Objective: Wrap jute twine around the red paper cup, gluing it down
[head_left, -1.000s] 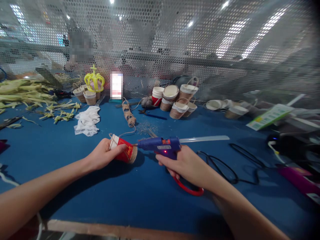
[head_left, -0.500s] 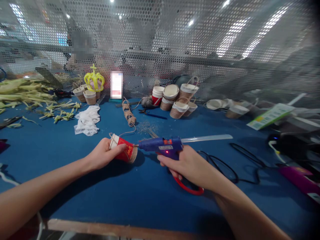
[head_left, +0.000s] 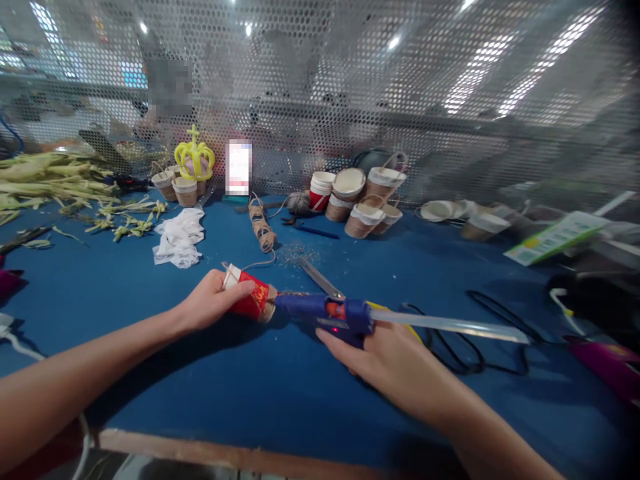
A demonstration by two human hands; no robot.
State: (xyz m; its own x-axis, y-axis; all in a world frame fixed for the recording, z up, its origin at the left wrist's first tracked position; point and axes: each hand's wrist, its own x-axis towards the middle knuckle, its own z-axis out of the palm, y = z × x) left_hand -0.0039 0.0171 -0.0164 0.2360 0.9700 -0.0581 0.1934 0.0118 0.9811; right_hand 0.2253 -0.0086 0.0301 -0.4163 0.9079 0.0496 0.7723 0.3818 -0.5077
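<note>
My left hand (head_left: 213, 300) is closed around a red and white paper cup (head_left: 257, 298), tilted on its side with twine wound round its base end. In my right hand (head_left: 385, 350) is a blue glue gun (head_left: 320, 310), its small red light lit and a long clear glue stick (head_left: 450, 325) sticking out of its back. The gun's nozzle is at the twine-wrapped end of the cup; whether it touches I cannot tell. A strand of twine runs from the cup to a twine bundle (head_left: 261, 225) behind it. Scissors (head_left: 320, 277) lie just beyond the gun, their handles partly hidden.
Twine-wrapped cups (head_left: 365, 220) stand at the back near pliers (head_left: 310, 228). A white cloth (head_left: 179, 237), a yellow crown ornament (head_left: 194, 160) and pale green husks (head_left: 55, 177) are on the left. A black cable (head_left: 465, 360) loops at the right. Perforated metal closes off the back.
The glue gun has turned, its rear and glue stick now slanting down to the right and nearer me. More of the scissors shows. The cup stays in my left hand, slightly turned.
</note>
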